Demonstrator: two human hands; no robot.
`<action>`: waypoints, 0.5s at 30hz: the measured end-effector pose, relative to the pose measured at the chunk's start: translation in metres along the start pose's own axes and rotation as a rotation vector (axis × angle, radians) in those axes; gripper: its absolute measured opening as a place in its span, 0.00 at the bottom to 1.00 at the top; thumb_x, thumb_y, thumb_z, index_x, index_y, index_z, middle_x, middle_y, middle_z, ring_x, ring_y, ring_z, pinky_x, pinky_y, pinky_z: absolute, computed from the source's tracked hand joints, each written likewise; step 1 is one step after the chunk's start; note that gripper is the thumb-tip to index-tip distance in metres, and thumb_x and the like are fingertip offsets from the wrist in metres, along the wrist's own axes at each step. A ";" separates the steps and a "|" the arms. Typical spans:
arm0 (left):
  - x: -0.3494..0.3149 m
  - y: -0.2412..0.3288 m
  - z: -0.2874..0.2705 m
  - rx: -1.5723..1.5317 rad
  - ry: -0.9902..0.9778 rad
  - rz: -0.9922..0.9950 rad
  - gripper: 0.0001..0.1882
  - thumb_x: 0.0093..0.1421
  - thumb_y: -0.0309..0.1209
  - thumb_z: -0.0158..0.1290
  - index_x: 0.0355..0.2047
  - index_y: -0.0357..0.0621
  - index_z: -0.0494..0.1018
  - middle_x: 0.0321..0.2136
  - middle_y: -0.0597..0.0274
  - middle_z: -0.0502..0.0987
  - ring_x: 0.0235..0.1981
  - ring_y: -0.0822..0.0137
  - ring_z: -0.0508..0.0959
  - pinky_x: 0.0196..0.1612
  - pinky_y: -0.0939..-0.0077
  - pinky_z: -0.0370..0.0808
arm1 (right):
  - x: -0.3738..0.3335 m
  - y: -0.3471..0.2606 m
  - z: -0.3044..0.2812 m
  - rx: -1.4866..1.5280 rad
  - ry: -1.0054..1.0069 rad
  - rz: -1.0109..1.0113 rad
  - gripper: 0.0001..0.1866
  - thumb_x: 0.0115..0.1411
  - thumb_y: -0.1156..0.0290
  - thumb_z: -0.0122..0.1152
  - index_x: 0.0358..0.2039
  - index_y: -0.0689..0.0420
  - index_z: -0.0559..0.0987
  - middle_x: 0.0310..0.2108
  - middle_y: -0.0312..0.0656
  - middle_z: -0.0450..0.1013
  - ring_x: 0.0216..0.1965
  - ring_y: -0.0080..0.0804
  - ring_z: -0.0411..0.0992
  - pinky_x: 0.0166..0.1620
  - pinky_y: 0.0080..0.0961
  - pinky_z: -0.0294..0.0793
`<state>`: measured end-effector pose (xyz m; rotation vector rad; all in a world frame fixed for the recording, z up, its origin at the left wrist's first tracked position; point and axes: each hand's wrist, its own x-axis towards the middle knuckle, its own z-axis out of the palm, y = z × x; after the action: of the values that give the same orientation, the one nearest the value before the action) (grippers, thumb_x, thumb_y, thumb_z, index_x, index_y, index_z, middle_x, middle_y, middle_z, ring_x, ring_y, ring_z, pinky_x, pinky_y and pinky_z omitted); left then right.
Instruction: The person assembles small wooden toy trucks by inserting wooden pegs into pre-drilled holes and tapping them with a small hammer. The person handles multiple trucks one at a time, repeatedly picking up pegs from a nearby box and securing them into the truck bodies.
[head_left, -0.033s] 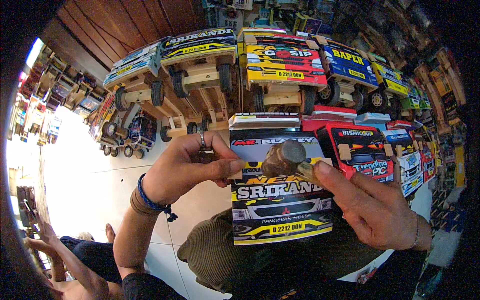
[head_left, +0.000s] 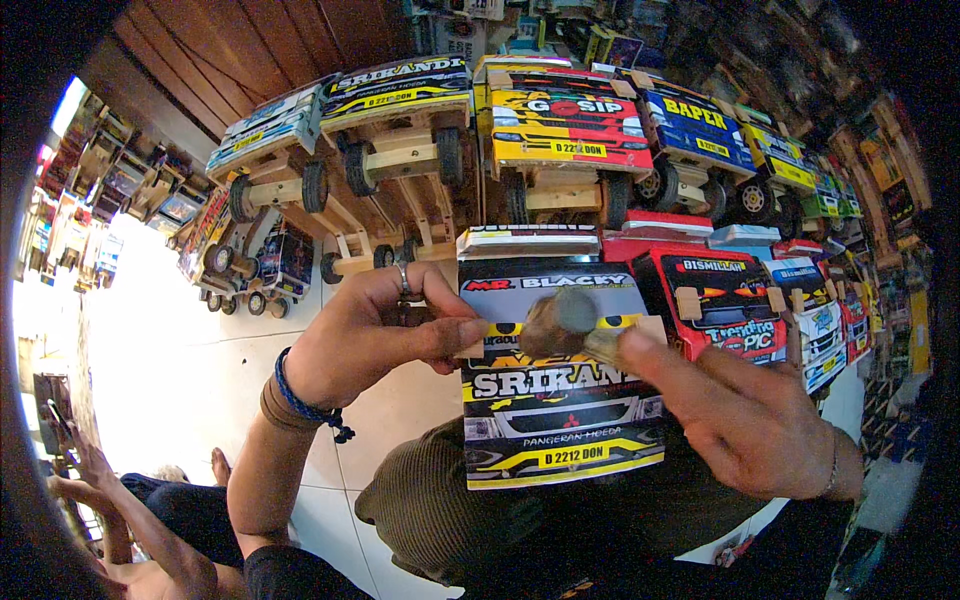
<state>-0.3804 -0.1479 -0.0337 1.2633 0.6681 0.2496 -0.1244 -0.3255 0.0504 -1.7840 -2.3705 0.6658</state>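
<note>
A toy truck's front panel (head_left: pixel 565 430), black, grey and yellow with printed decoration, stands before me over my lap. My left hand (head_left: pixel 385 320) pinches a small wooden piece (head_left: pixel 474 351) against the panel's left edge, thumb on the front. In my right hand (head_left: pixel 745 410) is a hammer (head_left: pixel 560 322), its short handle gripped between thumb and fingers. Its metal head, blurred by motion, hovers before the panel's upper half and hides part of it. Another small wooden tab (head_left: pixel 651 328) sticks out at the panel's right edge, beside my right fingertips.
Behind stands a row of wooden toy trucks (head_left: pixel 570 130) with black wheels. A red and black truck front (head_left: pixel 712 305) and several others stand to the right. At lower left, another person's arm (head_left: pixel 150 520) shows above the pale tiled floor (head_left: pixel 290 400).
The hammer head has shifted slightly left and looks more blurred. My right fingers have moved a little left with it. My left hand keeps its place.
</note>
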 end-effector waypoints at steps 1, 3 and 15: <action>0.000 0.000 0.000 0.007 0.007 -0.002 0.09 0.60 0.30 0.60 0.35 0.36 0.75 0.31 0.63 0.79 0.30 0.76 0.78 0.35 0.82 0.77 | 0.000 0.000 -0.001 -0.022 -0.047 0.013 0.40 0.48 0.84 0.60 0.64 0.49 0.67 0.23 0.34 0.64 0.20 0.27 0.64 0.23 0.27 0.67; 0.000 0.000 0.001 0.013 -0.001 0.003 0.09 0.60 0.30 0.60 0.35 0.37 0.75 0.31 0.63 0.79 0.29 0.76 0.78 0.34 0.82 0.76 | 0.002 0.000 -0.002 -0.054 -0.058 0.001 0.40 0.48 0.84 0.60 0.65 0.49 0.66 0.24 0.35 0.64 0.20 0.28 0.64 0.24 0.27 0.68; -0.001 0.000 0.000 0.052 0.024 0.005 0.09 0.60 0.29 0.61 0.35 0.37 0.74 0.30 0.62 0.79 0.29 0.76 0.78 0.34 0.82 0.76 | -0.011 0.010 -0.004 0.151 0.234 0.114 0.32 0.58 0.79 0.55 0.65 0.59 0.64 0.35 0.44 0.71 0.29 0.36 0.72 0.35 0.34 0.75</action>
<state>-0.3806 -0.1486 -0.0334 1.3132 0.6962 0.2537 -0.1109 -0.3329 0.0524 -1.8313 -2.0267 0.5942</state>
